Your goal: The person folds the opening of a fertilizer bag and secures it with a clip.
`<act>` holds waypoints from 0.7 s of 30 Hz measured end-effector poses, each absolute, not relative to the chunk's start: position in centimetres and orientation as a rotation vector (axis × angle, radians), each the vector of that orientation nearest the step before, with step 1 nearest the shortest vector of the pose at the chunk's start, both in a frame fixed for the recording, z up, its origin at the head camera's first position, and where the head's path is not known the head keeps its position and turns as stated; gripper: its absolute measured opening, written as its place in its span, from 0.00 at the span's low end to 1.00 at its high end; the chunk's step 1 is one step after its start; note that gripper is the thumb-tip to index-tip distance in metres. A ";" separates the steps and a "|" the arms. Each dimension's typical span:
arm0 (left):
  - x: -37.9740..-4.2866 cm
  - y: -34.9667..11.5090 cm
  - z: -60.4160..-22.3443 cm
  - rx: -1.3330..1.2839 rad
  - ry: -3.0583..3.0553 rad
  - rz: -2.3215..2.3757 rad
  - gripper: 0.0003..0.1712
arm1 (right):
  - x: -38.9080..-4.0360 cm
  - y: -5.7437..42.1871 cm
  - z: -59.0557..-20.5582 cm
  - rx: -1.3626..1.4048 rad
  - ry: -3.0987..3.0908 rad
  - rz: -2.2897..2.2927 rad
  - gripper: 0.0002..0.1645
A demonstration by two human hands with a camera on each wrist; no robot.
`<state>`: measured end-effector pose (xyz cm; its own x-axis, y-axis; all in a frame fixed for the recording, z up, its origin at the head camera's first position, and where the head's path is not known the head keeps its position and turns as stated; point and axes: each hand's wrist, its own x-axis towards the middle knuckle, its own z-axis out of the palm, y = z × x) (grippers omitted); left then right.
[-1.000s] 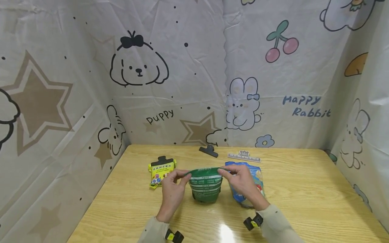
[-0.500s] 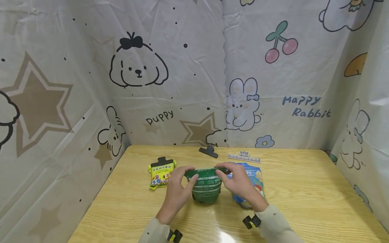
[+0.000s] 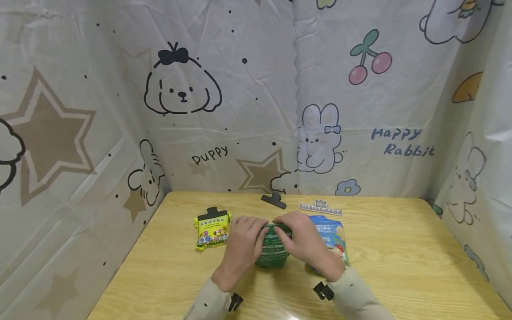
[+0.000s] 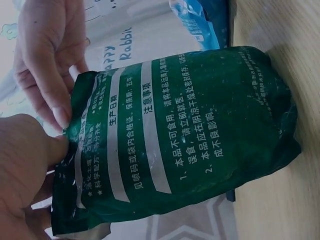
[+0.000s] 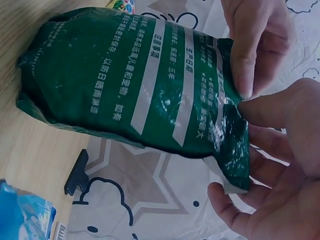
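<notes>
A green plastic bag [image 3: 273,251] printed with white bands and text stands upright on the wooden table in the middle of the head view. My left hand [image 3: 242,242] pinches its top edge on the left side, thumb in front and fingers behind. On the right side my right hand [image 3: 305,238] pinches the same edge the same way. Both thumbs sit close together near the middle of the top. In the left wrist view the green bag [image 4: 190,135] looks full and rounded toward its base. The right wrist view shows the top corner of the green bag [image 5: 235,165] folding over.
A yellow bag [image 3: 213,231] with a black clip [image 3: 213,213] on its top lies left of my hands. Partly behind my right forearm is a blue bag [image 3: 332,233]. Farther back lie another black clip [image 3: 274,201] and a piano-key patterned clip [image 3: 321,207].
Both hands have slid inward along the bag's top edge, from its outer corners toward the middle. The bag's top now looks narrower and gathered; its base stays in place.
</notes>
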<state>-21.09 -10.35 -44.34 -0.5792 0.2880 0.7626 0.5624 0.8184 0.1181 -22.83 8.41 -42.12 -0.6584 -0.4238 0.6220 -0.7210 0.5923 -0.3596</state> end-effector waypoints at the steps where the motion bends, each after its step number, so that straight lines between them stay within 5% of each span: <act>1: -21.0 -10.3 -44.3 -0.623 -2.226 -0.422 0.06 | -22.8 8.3 -42.1 0.922 -2.340 0.809 0.07; 21: -21.0 -9.9 -44.5 -0.641 -2.251 -0.274 0.02 | -22.7 7.2 -42.7 0.895 -2.328 0.661 0.07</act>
